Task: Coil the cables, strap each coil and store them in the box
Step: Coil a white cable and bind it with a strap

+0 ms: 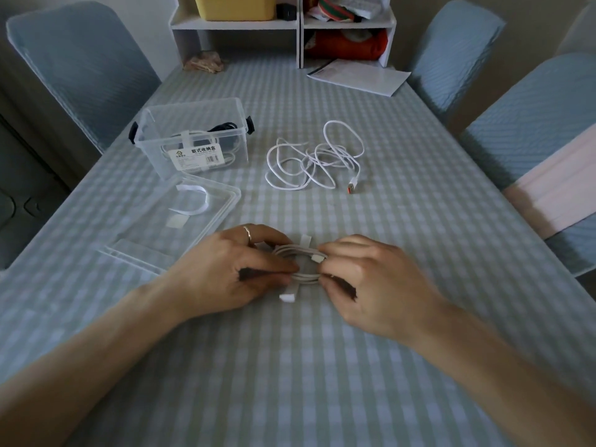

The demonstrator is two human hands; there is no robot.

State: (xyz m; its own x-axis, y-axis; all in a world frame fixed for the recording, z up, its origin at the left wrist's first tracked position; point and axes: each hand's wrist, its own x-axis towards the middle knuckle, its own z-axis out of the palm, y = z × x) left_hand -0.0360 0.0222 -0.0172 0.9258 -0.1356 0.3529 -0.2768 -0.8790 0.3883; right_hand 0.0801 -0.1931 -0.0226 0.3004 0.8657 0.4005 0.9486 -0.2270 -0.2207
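Note:
A coiled white cable lies on the checked tablecloth over a white strap whose ends stick out above and below the coil. My left hand pinches the coil's left side and my right hand pinches its right side near a plug. A loose, tangled white cable with an orange-tipped plug lies further back. The clear plastic box stands at the back left with coiled cables inside.
The box's clear lid lies left of my hands with a white strap on it. Blue-covered chairs stand on both sides of the table. A white shelf unit and papers sit at the far end.

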